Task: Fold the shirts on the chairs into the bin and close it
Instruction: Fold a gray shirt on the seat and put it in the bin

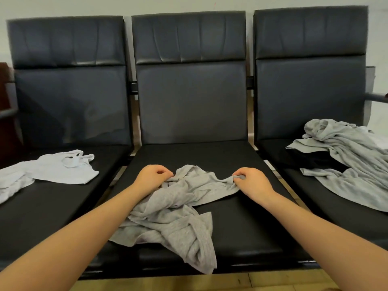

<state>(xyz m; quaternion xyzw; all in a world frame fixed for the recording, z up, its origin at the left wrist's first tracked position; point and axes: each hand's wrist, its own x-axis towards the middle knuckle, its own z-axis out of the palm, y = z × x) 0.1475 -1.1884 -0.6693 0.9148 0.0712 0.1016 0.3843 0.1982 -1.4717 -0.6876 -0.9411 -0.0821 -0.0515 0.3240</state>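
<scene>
- Three chairs stand side by side: the left chair (69,106), the middle chair (191,101), the right chair (310,91).
- A crumpled shirt (178,211) lies on the middle seat, reaching its near edge.
- The left hand (152,178) and right hand (251,182) grip the shirt's far edge.
- A flat shirt (52,171) lies on the left seat.
- A heap of shirts (346,160) lies on the right seat.

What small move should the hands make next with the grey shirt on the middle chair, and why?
Probably lift and pull apart: the left hand and right hand each pinch the far edge of the grey shirt, which lies crumpled on the middle chair and needs spreading flat before folding.
</scene>
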